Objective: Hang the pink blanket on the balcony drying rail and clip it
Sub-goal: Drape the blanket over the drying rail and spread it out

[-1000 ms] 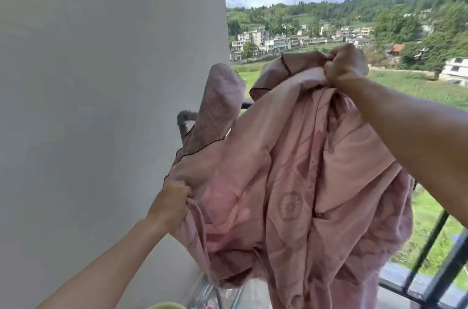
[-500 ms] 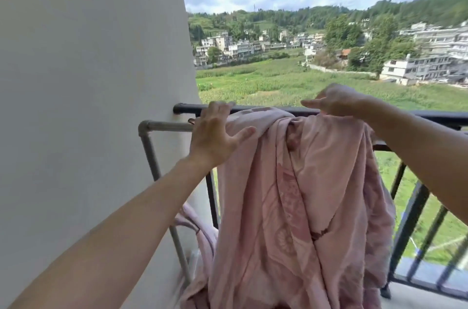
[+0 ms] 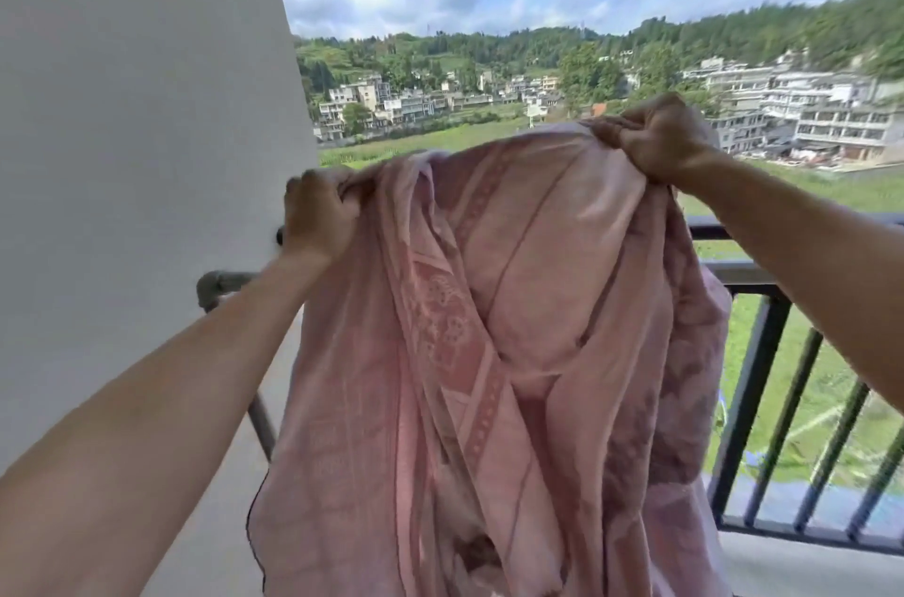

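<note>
Pink blanket (image 3: pixel 489 327) lifted above drying rail (image 3: pixel 222 283).
Left hand (image 3: pixel 318 215), right hand (image 3: pixel 660 141) now clench its top edge; wall (image 3: pixel 122 156) close left.

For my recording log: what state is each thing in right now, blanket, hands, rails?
Pink patterned fabric blanket: bunched, held up by its top edge, hanging in folds; no clip seen.
Left hand: grips the blanket's left top edge.
Right hand: grips its right top edge, higher up.
Grey metal pipe drying rail: only its corner bend and a leg show.
Black metal balcony railing: partly hidden by the blanket.
</note>
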